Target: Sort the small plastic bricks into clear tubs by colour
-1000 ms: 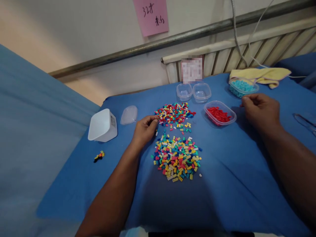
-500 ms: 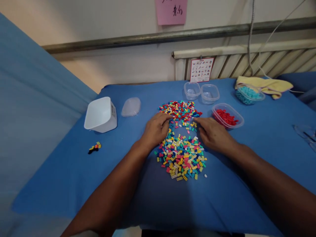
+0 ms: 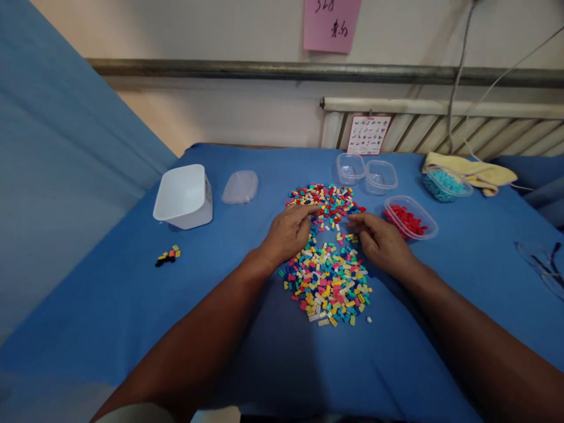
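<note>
A pale wall [image 3: 220,32] rose at twelve o'clock, crossed by a metal pipe [image 3: 273,70]. A radiator [image 3: 440,108] stood at two o'clock. A blue curtain [image 3: 61,158] hung at nine o'clock.

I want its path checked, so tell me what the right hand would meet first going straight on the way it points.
Most likely the far pile of mixed bricks, just ahead of the right hand; depth is unclear, so it may be touching its edge.
</note>
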A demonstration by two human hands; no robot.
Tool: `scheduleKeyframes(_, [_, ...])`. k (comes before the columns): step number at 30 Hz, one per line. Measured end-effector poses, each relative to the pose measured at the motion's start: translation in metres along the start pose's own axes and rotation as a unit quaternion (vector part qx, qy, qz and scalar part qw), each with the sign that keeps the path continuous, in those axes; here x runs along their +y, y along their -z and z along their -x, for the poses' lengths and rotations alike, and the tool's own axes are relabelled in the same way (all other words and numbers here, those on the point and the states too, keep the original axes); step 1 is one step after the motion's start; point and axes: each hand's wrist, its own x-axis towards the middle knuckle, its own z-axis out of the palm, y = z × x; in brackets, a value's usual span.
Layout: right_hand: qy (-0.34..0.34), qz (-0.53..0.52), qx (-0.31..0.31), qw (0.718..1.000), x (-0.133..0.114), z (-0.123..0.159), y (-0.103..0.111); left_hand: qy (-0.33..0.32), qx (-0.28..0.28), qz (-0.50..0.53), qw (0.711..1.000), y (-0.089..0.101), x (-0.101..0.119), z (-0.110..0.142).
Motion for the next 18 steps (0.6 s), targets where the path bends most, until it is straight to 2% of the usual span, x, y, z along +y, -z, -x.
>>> scheduleKeyframes(5, [-0.002, -0.007, -0.02, 1.0, -0.004, -0.003, -0.003, -0.028, -0.065, -0.032, 0.997, 0.0, 0.003, -0.003])
scheduleKeyframes(7, [0.0, -0.027, -0.031, 0.999, -0.006, -0.005, -0.005, -0.031, -0.091, -0.012, 0.995, -0.001, 0.006, -0.003])
scheduleKeyframes(9, [-0.002, -0.048, -0.029, 0.998, -0.009, -0.007, -0.007, -0.006, -0.078, 0.046, 0.996, -0.001, 0.008, -0.004])
scheduleKeyframes(11, [0.0, -0.056, -0.024, 0.998, -0.009, -0.008, -0.01, 0.035, -0.037, 0.102, 0.993, -0.001, 0.007, -0.005])
scheduleKeyframes(13, [0.009, -0.048, -0.024, 0.999, -0.008, -0.01, -0.013, 0.053, -0.008, 0.114, 0.992, -0.001, 0.003, -0.006])
scheduleKeyframes(15, [0.019, -0.039, -0.029, 0.999, -0.007, -0.013, -0.016, 0.039, -0.018, 0.084, 0.996, -0.001, 0.0, -0.007])
scheduleKeyframes(18, [0.048, 0.001, -0.047, 0.998, -0.007, -0.018, -0.018, 0.002, -0.068, 0.023, 0.997, -0.002, -0.002, -0.008])
